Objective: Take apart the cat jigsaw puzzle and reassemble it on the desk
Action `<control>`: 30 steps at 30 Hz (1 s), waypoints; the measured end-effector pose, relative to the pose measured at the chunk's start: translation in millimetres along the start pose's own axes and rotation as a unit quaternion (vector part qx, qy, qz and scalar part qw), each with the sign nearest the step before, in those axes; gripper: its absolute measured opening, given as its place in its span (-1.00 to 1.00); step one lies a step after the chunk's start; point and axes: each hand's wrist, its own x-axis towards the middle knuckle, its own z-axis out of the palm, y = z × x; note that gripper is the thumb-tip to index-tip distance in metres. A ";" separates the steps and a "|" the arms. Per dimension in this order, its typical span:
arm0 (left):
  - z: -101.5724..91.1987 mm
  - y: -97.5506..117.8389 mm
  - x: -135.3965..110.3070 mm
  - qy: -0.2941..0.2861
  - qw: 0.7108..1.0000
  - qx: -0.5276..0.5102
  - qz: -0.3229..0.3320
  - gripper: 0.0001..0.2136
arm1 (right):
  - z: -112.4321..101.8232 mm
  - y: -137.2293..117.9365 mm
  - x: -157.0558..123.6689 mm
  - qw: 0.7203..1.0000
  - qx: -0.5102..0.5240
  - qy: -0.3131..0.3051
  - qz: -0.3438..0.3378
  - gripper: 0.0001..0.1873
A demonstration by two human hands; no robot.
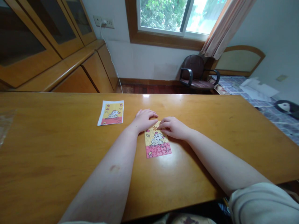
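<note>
- Head view: the left hand (143, 119) lies relaxed on the surface (58, 130), fingers loosely curved, holding nothing, just beside the upper left corner of the jigsaw puzzle (158, 150).
- The right hand (174, 128) rests with its fingers bent onto the puzzle's upper edge; whether they grip a piece cannot be told.
- The assembled yellow and pink puzzle lies flat between and below the hands.
- A printed picture card (111, 112) of the same chick design lies flat to the left, well apart.
</note>
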 end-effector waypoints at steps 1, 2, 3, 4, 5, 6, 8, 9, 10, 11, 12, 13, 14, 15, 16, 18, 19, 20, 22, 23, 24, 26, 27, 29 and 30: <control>0.1 0.0 -0.1 0.000 1.000 0.000 -0.001 -0.71 | -0.1 -0.4 0.0 1.000 -0.001 0.001 0.002 -0.82; 0.1 0.0 -0.1 -0.001 1.000 -0.001 -0.001 -0.71 | -0.3 -0.7 -0.1 1.000 -0.002 0.002 0.004 -0.82; 0.2 0.1 0.0 -0.002 1.000 0.000 -0.002 -0.70 | -0.4 -1.0 -0.2 1.000 -0.003 0.002 0.005 -0.82; 0.1 0.1 0.1 -0.004 1.000 0.000 -0.002 -0.70 | -0.6 -1.4 -0.3 1.000 -0.006 0.004 0.007 -0.83; 0.1 0.2 0.2 -0.005 1.000 0.000 -0.002 -0.70 | -0.9 -1.9 -0.5 1.000 -0.009 0.006 0.010 -0.83; 0.1 0.2 0.4 -0.005 1.000 0.001 -0.002 -0.70 | -1.2 -2.7 -0.6 1.000 -0.014 0.010 0.014 -0.83; 0.2 0.1 0.6 -0.004 1.000 0.001 -0.001 -0.69 | -2.3 -5.0 -1.0 0.999 -0.028 0.012 0.026 -0.83; 0.2 -0.1 0.7 -0.003 1.000 0.001 -0.002 -0.69 | -2.8 -6.4 -1.1 0.999 -0.035 0.010 0.033 -0.83; 0.3 -0.3 0.6 -0.004 1.000 0.001 -0.002 -0.69 | -3.3 -7.9 -1.1 0.998 -0.042 0.004 0.040 -0.81; 0.4 -0.7 0.5 -0.005 1.000 0.003 -0.001 -0.69 | -3.5 -9.2 -1.1 0.998 -0.048 -0.003 0.045 -0.79; 0.5 -1.1 0.2 -0.007 1.000 0.004 0.001 -0.69 | -3.5 -10.2 -1.0 0.997 -0.052 -0.008 0.050 -0.77; 0.7 -1.6 0.0 -0.008 1.000 0.005 0.004 -0.69 | -3.1 -10.7 -0.8 0.997 -0.054 -0.012 0.052 -0.77; 1.0 -2.0 -0.4 -0.008 1.000 0.007 0.007 -0.70 | -2.3 -10.8 -0.6 0.997 -0.055 -0.013 0.052 -0.79; 1.3 -2.4 -0.7 -0.008 1.000 0.007 0.009 -0.72 | -1.2 -10.5 -0.4 0.997 -0.053 -0.013 0.051 -0.80; 1.6 -2.7 -1.1 -0.007 1.000 0.007 0.010 -0.74 | 0.2 -9.7 -0.2 0.998 -0.050 -0.012 0.048 -0.82; 2.1 -3.0 -1.6 -0.005 1.000 0.004 0.007 -0.78 | 3.6 -7.8 0.1 0.998 -0.045 -0.004 0.043 -0.83; 2.2 -3.0 -1.7 -0.005 1.000 0.003 0.006 -0.80 | 5.2 -6.9 0.2 0.998 -0.043 0.002 0.042 -0.83; 2.3 -2.9 -1.8 -0.004 1.000 0.002 0.005 -0.81 | 6.6 -6.4 0.2 0.998 -0.042 0.009 0.042 -0.83; 2.5 -2.6 -1.7 -0.003 1.000 0.000 0.002 -0.82 | 8.1 -6.5 0.2 0.998 -0.044 0.023 0.041 -0.84; 2.5 -2.5 -1.6 -0.002 1.000 -0.001 0.001 -0.82 | 8.1 -7.2 0.1 0.998 -0.045 0.027 0.039 -0.84; 2.6 -2.4 -1.5 -0.002 1.000 0.000 -0.001 -0.82 | 7.6 -8.2 0.0 0.998 -0.046 0.028 0.034 -0.84; 2.8 -2.2 -1.4 -0.001 1.000 0.001 -0.003 -0.82 | 5.4 -10.9 -0.5 0.998 -0.049 0.020 0.019 -0.82; 2.9 -2.1 -1.4 0.000 1.000 0.002 -0.004 -0.82 | 4.0 -12.4 -0.7 0.999 -0.050 0.014 0.012 -0.81; 2.9 -1.9 -1.4 0.000 1.000 0.004 -0.005 -0.82 | 1.6 -15.1 -0.9 0.999 -0.050 0.001 0.001 -0.80; 2.8 -1.7 -1.4 0.000 1.000 0.004 -0.006 -0.82 | 0.8 -16.3 -0.9 0.999 -0.049 -0.004 -0.002 -0.80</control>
